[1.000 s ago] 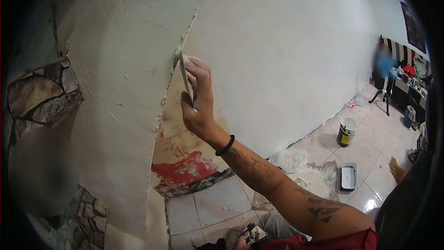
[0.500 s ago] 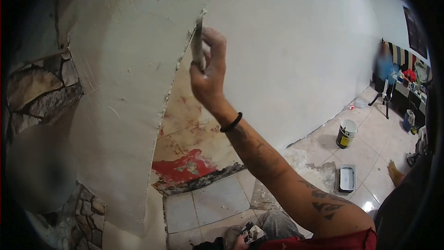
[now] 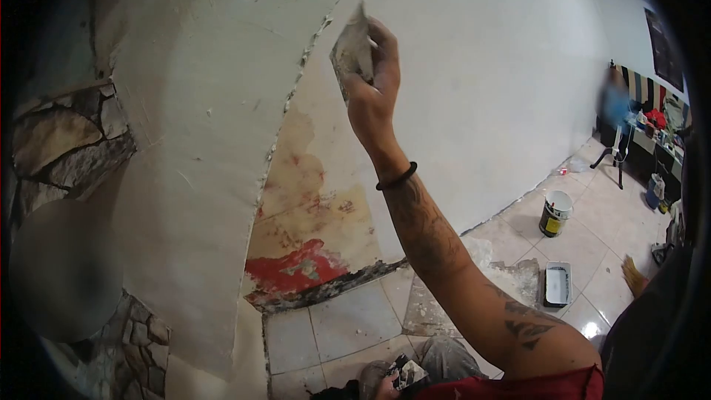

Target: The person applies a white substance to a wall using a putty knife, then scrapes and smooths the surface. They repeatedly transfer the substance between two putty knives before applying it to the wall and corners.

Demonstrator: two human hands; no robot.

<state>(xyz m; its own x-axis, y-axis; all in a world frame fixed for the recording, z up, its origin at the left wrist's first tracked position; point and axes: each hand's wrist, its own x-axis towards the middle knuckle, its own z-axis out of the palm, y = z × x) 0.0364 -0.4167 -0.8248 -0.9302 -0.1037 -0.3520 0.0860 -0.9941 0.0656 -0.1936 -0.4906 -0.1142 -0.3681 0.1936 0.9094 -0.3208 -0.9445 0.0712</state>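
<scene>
Most of the wall [image 3: 481,104] already carries a smooth pale coat, both on the wide face to the right of the corner and on the face to its left, so the plastering looks well advanced. What remains, as far as can be judged, is the bare patch [image 3: 311,200] just right of the corner edge: stained yellow and brown, with a red strip [image 3: 292,270] near the wall's bottom edge where it meets the floor tiles [image 3: 355,322].

The right hand [image 3: 374,89] is raised high at the upper end of that patch, fingers clenched around a putty knife [image 3: 352,50] whose blade (smeared with filler) lies against the wall beside the ragged corner line. The left hand is not in view.

Over by the wall's far right end, well apart from the work, a paint bucket [image 3: 555,212] and a tray [image 3: 557,284] sit on the floor.
</scene>
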